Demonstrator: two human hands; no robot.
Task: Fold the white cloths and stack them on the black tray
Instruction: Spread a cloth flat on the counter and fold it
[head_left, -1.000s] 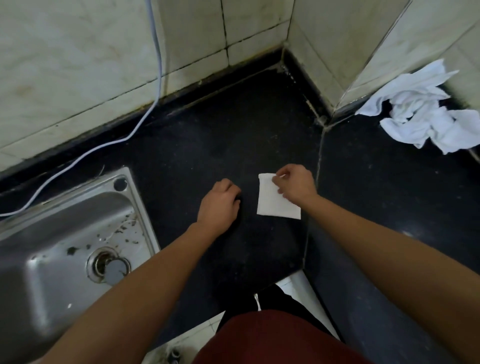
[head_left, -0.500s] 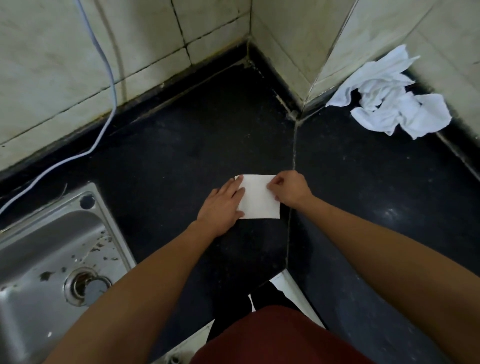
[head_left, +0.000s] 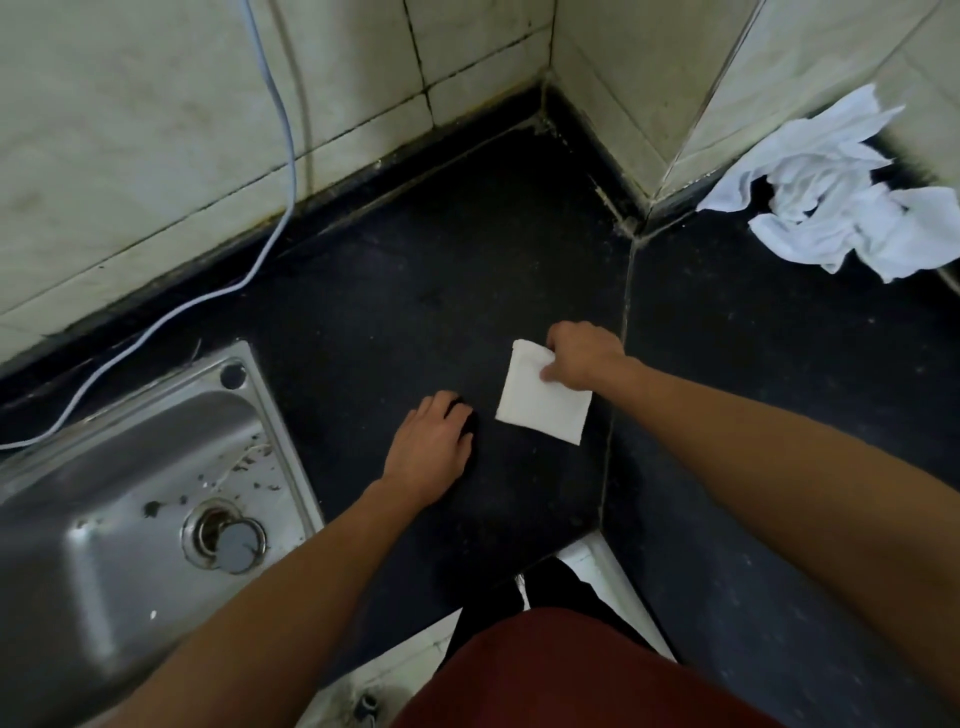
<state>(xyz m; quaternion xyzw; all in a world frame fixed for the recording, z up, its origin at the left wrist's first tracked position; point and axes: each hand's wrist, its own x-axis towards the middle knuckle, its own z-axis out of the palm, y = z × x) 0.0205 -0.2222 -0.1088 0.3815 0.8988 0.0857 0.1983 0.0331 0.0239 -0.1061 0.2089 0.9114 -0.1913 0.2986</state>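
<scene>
A small folded white cloth (head_left: 540, 405) is held in my right hand (head_left: 584, 356), which pinches its upper right corner just above the black counter (head_left: 415, 291). My left hand (head_left: 431, 447) rests palm down on the counter just left of the cloth, fingers curled, holding nothing. A crumpled heap of unfolded white cloths (head_left: 831, 202) lies at the far right against the tiled wall. No black tray is in view.
A steel sink (head_left: 104, 519) with a drain is set into the counter at the left. A pale cable (head_left: 260, 249) hangs down the tiled wall and runs along the counter's back. A tiled corner (head_left: 639, 104) juts out between the two counter sections.
My left hand has come off the folded cloth and drawn back to the left. My right hand has kept the cloth and turned it slightly, holding it by the corner.
</scene>
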